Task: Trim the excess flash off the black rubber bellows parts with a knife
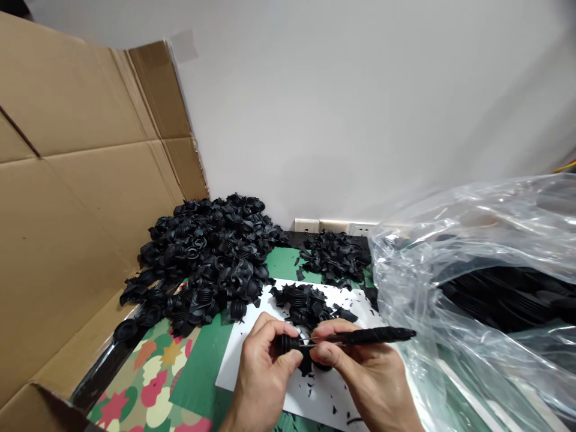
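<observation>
Between left hand (pixel 262 367), right hand (pixel 362 373) with knife (pixel 369 336) — ribbed black boot (pixel 285 344)

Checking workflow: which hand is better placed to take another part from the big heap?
Probably the left hand: the big heap lies on its side, while the right hand grips the tool.

We are looking at a plain white wall (pixel 360 108) that is filling the upper view and taking soft, even light. A row of pale wall sockets (pixel 333 227) is running along its foot, just behind the desk (pixel 281 261), which is showing a green surface. At left, a brown cardboard box (pixel 81 180) is standing open, its flaps rising beside the wall.
</observation>
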Demonstrator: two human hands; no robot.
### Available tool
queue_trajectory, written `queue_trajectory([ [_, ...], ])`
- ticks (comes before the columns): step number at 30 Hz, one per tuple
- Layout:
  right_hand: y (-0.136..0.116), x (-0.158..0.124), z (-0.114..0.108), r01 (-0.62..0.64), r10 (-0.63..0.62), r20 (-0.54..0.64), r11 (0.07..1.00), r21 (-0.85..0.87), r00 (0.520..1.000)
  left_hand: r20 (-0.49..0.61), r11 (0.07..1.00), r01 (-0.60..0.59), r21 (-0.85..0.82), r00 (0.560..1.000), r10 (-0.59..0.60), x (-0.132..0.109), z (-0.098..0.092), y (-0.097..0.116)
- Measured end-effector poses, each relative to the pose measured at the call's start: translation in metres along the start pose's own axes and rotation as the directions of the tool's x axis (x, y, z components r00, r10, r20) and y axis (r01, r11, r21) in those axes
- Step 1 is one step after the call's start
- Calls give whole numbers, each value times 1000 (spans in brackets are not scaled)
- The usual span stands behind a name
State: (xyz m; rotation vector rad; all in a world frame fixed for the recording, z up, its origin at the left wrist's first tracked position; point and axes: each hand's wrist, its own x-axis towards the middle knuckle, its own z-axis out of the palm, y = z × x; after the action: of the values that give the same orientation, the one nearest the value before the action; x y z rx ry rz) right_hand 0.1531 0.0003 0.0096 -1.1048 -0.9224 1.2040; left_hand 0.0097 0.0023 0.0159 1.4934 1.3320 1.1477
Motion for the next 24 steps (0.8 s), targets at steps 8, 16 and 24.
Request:
queue_trajectory([
  [8, 6, -1, 1, 190, -189, 28, 978, -86, 982, -16, 999, 25, -39, 1000, -25, 1, 1, 0],
  [16, -2, 4, -6, 640, -646, 139, 659, -396, 751, 28, 964, 119, -237, 993, -116, -4, 2, 1],
  [24, -5, 2, -5, 268, -278, -72, 956, -116, 958, -25, 977, 95, -193, 995, -101, -7, 0, 0],
])
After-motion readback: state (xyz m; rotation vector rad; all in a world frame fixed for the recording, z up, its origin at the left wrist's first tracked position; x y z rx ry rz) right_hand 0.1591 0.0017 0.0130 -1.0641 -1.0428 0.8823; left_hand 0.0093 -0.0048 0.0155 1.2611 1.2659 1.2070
